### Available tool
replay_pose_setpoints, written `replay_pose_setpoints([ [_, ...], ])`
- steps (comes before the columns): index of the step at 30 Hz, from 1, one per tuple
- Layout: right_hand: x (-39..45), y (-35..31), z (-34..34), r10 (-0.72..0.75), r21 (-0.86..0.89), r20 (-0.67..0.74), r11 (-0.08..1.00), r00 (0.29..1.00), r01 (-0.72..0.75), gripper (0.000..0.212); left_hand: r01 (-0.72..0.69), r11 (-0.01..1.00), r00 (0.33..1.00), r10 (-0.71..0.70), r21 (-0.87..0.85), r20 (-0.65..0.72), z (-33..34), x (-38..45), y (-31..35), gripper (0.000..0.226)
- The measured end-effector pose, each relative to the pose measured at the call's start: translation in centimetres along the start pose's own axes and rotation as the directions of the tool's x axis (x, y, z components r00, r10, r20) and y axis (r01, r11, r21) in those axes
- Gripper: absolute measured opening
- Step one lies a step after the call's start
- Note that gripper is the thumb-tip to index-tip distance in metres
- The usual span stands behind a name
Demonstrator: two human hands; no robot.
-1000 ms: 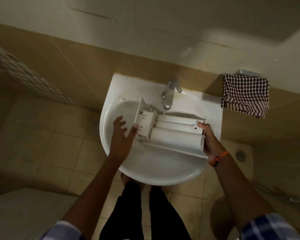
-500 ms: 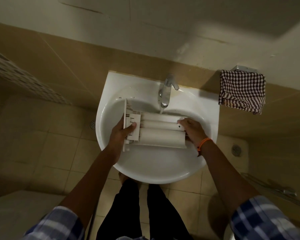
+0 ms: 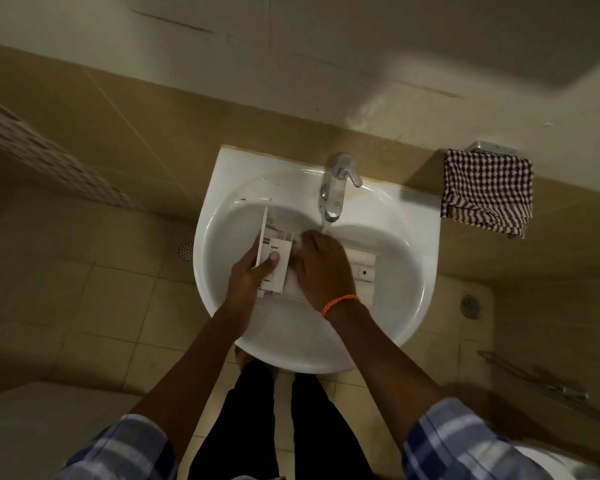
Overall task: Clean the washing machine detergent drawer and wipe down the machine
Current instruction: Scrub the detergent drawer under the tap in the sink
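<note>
The right hand (image 3: 321,263) has slid from the drawer's (image 3: 362,268) right end to its middle, fingers blurred, grip unclear; the left hand (image 3: 253,275) still grips its left end in the sink (image 3: 326,341).

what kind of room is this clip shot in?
Most likely a home bathroom: a white ceramic wall-hung basin with a running chrome tap, beige tiled walls and floor with a round floor drain, and a brown-and-white checked towel hanging beside it.

White plastic detergent drawer (image 3: 362,268): smooth, matt. White ceramic round basin (image 3: 326,344): glossy glaze. Chrome metal tap (image 3: 338,188): polished, reflective. Brown-and-white checked cloth towel (image 3: 487,192): woven, rough. Beige floor tiles (image 3: 111,299): matt. Orange braided cord wristband (image 3: 340,304).
</note>
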State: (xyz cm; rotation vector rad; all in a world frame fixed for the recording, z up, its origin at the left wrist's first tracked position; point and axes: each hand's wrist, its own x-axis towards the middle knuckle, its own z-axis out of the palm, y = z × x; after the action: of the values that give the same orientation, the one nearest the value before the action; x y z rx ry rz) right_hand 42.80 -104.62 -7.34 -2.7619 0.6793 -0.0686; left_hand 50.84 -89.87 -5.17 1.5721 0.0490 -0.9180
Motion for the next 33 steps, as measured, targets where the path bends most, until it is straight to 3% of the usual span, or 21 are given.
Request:
replay_pose_setpoints([
  [4,-0.2,1.9,-0.2,-0.161,0.091,0.019,0.983,0.987,0.159,0.045,0.006,0.999,0.999,-0.008,-0.047,-0.039,0.1,-0.3,-0.4,0.041],
  [6,-0.7,4.7,-0.2,-0.052,0.073,-0.044,0.996,0.998,0.055,0.040,-0.001,0.998,0.999,-0.002,-0.059,-0.048,0.0,-0.3,-0.2,0.046],
  [9,-1.5,7.5,-0.5,0.222,0.054,-0.056,0.974,0.973,-0.219,0.044,0.003,0.998,0.996,-0.009,-0.069,-0.085,0.0,-0.2,0.2,0.052],
  [16,1.9,4.0,-1.2,0.140,0.201,-0.045,0.971,0.989,-0.128,0.036,0.059,0.977,0.988,-0.087,-0.207,-0.130,0.6,0.0,0.8,0.041],
  [21,1.3,3.8,-1.2,0.307,0.532,-0.019,0.809,0.952,-0.250,0.031,0.053,0.979,0.988,-0.080,-0.199,-0.130,1.0,0.6,0.7,0.047],
  [26,1.6,3.1,-1.7,0.390,0.719,-0.094,0.663,0.916,-0.208,0.016,0.084,0.977,0.987,-0.110,-0.198,-0.121,1.3,1.4,1.1,0.053],
  [28,2.0,2.7,-1.7,0.416,0.803,-0.039,0.554,0.909,-0.219,0.015,0.097,0.978,0.987,-0.118,-0.186,-0.108,1.3,1.8,1.2,0.054],
  [29,2.3,2.5,-1.6,0.445,0.864,0.030,0.439,0.895,-0.247,0.018,0.102,0.979,0.988,-0.122,-0.179,-0.100,1.2,2.0,1.3,0.055],
  [33,4.0,2.2,-2.1,0.524,0.918,0.389,-0.152,0.758,-0.366,0.023,0.105,0.983,0.991,-0.116,-0.152,-0.068,0.8,2.6,1.3,0.064],
])
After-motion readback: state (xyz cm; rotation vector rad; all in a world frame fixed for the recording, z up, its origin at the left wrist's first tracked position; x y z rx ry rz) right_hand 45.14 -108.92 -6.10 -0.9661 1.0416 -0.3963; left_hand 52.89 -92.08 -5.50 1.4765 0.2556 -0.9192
